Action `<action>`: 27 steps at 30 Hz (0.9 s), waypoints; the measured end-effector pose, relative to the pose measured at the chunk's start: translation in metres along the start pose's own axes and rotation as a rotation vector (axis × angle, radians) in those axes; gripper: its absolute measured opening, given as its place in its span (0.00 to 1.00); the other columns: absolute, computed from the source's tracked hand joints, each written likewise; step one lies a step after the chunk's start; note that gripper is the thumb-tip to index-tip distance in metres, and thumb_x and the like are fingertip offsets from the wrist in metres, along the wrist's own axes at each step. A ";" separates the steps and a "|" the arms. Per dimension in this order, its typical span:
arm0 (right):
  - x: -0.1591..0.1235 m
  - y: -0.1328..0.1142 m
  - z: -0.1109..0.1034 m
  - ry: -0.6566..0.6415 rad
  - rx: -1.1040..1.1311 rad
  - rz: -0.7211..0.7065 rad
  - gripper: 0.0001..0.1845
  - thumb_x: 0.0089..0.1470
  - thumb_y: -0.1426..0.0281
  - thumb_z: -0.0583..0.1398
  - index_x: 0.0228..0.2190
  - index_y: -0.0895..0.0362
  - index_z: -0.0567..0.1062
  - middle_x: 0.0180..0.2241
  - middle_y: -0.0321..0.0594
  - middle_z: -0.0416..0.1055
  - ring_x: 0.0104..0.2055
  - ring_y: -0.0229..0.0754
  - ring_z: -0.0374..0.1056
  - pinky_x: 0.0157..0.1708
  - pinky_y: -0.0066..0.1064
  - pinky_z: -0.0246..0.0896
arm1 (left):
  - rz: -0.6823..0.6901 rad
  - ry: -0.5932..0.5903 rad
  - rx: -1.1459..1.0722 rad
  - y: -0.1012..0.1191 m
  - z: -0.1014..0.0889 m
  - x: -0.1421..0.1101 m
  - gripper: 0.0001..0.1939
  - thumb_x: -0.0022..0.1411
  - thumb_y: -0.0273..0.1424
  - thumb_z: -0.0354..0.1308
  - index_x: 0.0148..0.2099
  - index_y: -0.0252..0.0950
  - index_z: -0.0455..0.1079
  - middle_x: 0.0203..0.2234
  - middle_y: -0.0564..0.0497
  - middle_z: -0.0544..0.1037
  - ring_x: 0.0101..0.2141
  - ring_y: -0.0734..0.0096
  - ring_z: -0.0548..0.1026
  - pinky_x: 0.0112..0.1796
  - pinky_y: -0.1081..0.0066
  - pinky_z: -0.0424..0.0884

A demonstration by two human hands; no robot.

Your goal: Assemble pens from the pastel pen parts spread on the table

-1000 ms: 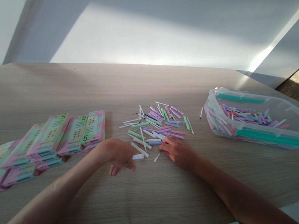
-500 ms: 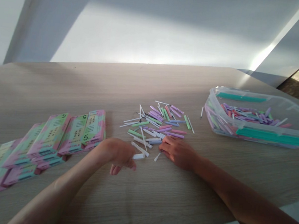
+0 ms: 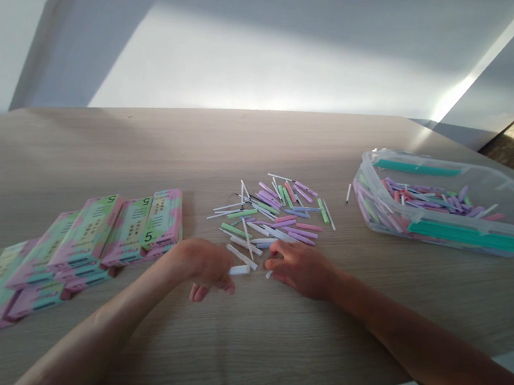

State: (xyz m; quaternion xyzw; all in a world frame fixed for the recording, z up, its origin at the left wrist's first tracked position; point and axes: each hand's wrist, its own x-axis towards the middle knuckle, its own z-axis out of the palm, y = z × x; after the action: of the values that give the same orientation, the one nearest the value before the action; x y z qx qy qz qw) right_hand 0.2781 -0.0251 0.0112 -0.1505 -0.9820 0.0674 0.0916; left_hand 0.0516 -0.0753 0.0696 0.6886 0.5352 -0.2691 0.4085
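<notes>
My left hand (image 3: 209, 268) is closed around a short white tube (image 3: 239, 270), whose end sticks out to the right past the fingers. My right hand (image 3: 299, 269) rests on the table with curled fingers over a small white piece (image 3: 269, 275). Only the end of that piece shows; the fingers hide the rest. Just beyond both hands lies a loose pile of slim pastel tubes (image 3: 284, 222) in purple, green, pink, blue and white. Thin white sticks (image 3: 247, 237), some with dark tips, are mixed among them. A white tube (image 3: 242, 257) lies between the hands.
On the left, pink and green boxes (image 3: 86, 227) marked 5 stand in stacked rows. A clear plastic bin (image 3: 479, 231) with teal strips, holding many more tubes, is at the right. One dark-tipped stick (image 3: 348, 194) lies beside it. A wall (image 3: 274, 62) borders the table's back.
My right hand has drawn back from the pile's near edge, and its fingers now cover most of the small white piece. My left hand has stayed still with the white tube.
</notes>
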 end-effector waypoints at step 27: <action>-0.003 0.018 0.002 0.385 0.959 0.426 0.07 0.58 0.67 0.50 0.35 0.57 0.64 0.22 0.29 0.61 0.18 0.30 0.55 0.18 0.21 0.50 | -0.039 -0.031 0.020 0.007 -0.002 -0.002 0.15 0.60 0.36 0.50 0.35 0.33 0.76 0.14 0.51 0.76 0.22 0.65 0.76 0.27 0.72 0.68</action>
State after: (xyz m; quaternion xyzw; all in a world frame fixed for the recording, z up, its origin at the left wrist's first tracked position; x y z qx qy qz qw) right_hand 0.2861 -0.0091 0.0063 -0.2967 -0.7548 0.4948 0.3119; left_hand 0.0575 -0.0752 0.0741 0.6779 0.5393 -0.2929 0.4046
